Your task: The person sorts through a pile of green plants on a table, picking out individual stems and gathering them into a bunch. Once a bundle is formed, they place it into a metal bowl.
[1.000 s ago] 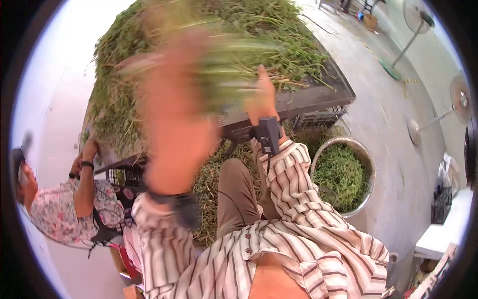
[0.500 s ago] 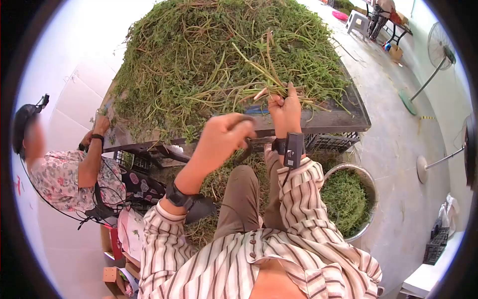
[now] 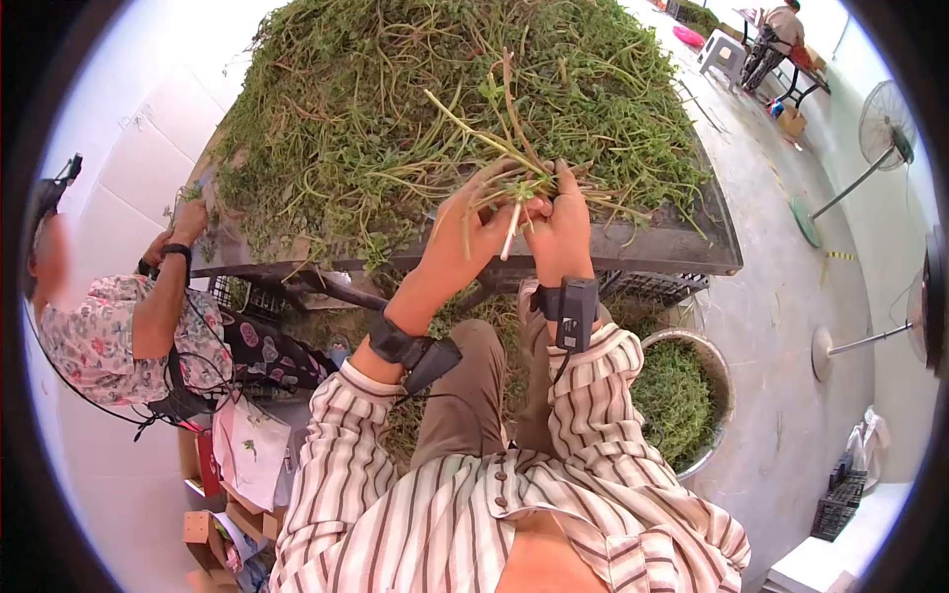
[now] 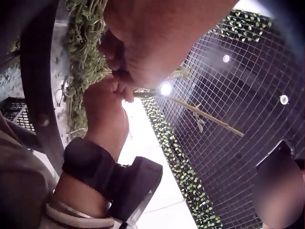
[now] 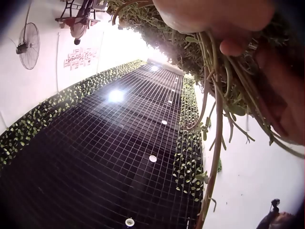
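My right hand point(image 3: 561, 235) grips a small bunch of green stems point(image 3: 524, 163), several of them sticking up and to the left. My left hand point(image 3: 462, 232) meets it from the left, fingers curled round the lower part of the same bunch, where a pale stem end points down. From the left wrist view, the right hand point(image 4: 105, 107) is close against the left hand point(image 4: 162, 38), with one stem point(image 4: 209, 117) jutting out sideways. In the right wrist view, long stems point(image 5: 218, 124) hang past the right hand point(image 5: 214, 14).
A large heap of greens point(image 3: 395, 119) covers the dark table point(image 3: 652, 247). A round metal tub point(image 3: 730, 395) of greens stands on the floor at right, crates point(image 3: 652, 285) are under the table, and a person in a floral shirt point(image 3: 109, 336) works at left. Fans point(image 3: 887, 124) stand at right.
My left hand, apart from the bunch half a second ago, has moved up and right to the stems. My right hand keeps its grip on them, barely moved.
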### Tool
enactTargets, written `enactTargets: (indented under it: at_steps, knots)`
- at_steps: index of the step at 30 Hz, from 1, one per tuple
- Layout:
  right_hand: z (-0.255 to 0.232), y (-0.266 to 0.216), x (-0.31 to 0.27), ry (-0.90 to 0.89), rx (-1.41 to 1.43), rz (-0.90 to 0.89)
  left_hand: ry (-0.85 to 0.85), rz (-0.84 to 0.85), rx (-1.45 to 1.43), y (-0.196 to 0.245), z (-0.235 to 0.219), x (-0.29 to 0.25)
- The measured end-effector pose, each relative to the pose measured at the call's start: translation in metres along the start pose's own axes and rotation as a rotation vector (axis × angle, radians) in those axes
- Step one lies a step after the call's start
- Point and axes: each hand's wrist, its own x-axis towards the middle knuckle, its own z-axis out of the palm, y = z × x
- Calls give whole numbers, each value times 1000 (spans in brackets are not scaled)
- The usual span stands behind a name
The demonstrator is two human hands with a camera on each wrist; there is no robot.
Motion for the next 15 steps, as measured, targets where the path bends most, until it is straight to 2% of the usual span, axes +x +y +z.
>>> enactTargets:
  at_steps: [2, 6, 8, 12, 14, 15]
  knots:
    - [2, 0, -2, 5, -24, 3, 20, -131, -148, -3, -3, -5]
    - [9, 1, -7, -8, 5, -7, -48, -196, -204, 4, -12, -11]
    - [11, -2, -7, 35, 15, -28, -78, -133, 12, 13, -16, -12]
    - [-9, -8, 11, -23, 94, -34, -47, -152, 180, 11, -24, -29]
    - [-10, -21, 13, -12, 98, -183, -17, -274, 180, 2, -41, -42]
    - [-8, -24, 14, 28, 77, -222, -24, -271, 180, 1, -49, -45]
